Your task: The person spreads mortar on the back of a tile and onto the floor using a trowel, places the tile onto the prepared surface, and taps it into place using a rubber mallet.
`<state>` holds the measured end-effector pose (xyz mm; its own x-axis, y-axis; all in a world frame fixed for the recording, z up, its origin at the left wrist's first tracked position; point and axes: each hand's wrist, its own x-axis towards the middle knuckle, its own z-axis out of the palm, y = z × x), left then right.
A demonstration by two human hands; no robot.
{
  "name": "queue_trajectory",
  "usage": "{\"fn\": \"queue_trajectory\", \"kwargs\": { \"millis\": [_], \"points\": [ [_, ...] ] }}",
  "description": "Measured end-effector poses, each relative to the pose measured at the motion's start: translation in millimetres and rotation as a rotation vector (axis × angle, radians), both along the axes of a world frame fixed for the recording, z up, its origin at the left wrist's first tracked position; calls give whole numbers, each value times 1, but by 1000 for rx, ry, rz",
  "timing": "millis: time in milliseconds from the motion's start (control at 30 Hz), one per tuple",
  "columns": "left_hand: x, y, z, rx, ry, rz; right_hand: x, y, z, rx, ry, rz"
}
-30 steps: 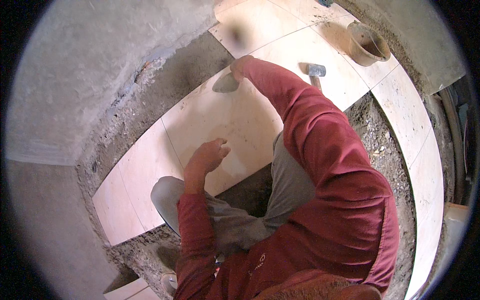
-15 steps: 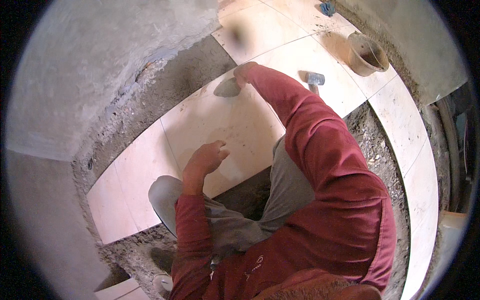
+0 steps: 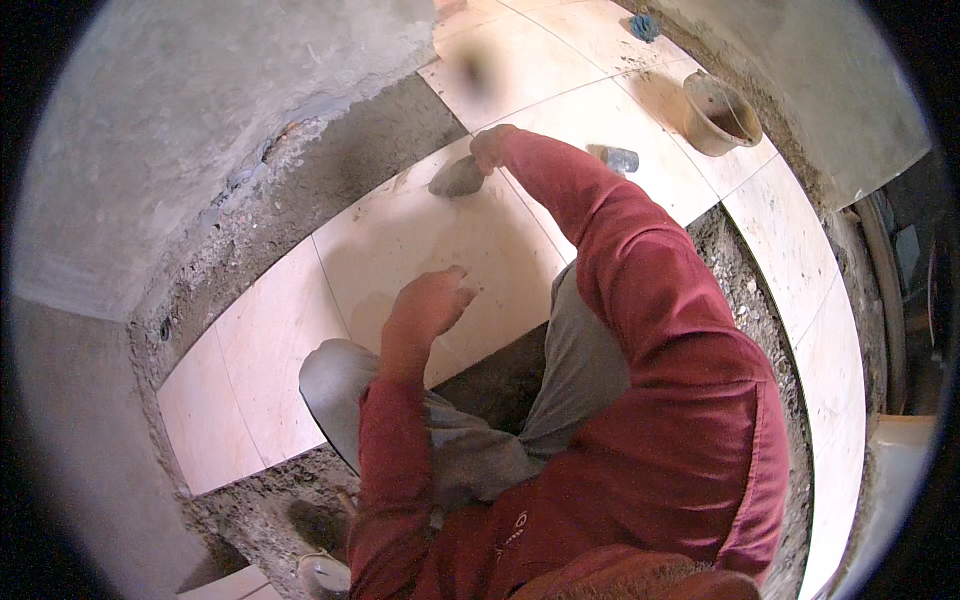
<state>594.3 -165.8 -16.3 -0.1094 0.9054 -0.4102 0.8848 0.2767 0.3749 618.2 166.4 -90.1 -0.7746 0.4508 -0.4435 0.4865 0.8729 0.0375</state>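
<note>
My right hand [image 3: 489, 148] is closed round the handle end of a trowel [image 3: 457, 178] at the far edge of a pale floor tile [image 3: 440, 240]. The trowel's grey, pointed blade lies over the tile near that edge; its handle is hidden in the hand. Nearer to me, my left hand [image 3: 430, 303] hovers above the same tile, fingers loosely bent and apart, with nothing visible in them. Smears and specks of mortar mark the tile's surface.
A mallet [image 3: 620, 159] and a mortar-stained bucket [image 3: 722, 112] stand on tiles to the right. Farther off lies a blue crumpled cloth [image 3: 644, 28]. Bare rough mortar [image 3: 400, 130] borders the grey wall [image 3: 200, 130]. A round container [image 3: 325, 575] sits at the lower left.
My left hand has shifted a little to the right and away from me over the tile. The trowel blade has turned slightly, while the right hand stays near the same spot.
</note>
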Motion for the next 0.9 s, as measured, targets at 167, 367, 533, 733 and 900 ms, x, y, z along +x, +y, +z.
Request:
{"fn": "queue_trajectory", "kwargs": {
  "millis": [167,367,533,733,900],
  "points": [
    [12,-29,18,142,-97,-68,0,1,1,26,63,23],
    [3,-46,21,68,-23,-7,-16,0,6,-11,-50,16],
    [-7,-57,17,72,48,44,-25,-1,5,18,-12,28],
    [4,-60,34,65,-15,20,-25,-14,10,18,36,43],
    [10,-59,37,92,-32,1,-26,-10,9,34,-52,23]
  ]
}}
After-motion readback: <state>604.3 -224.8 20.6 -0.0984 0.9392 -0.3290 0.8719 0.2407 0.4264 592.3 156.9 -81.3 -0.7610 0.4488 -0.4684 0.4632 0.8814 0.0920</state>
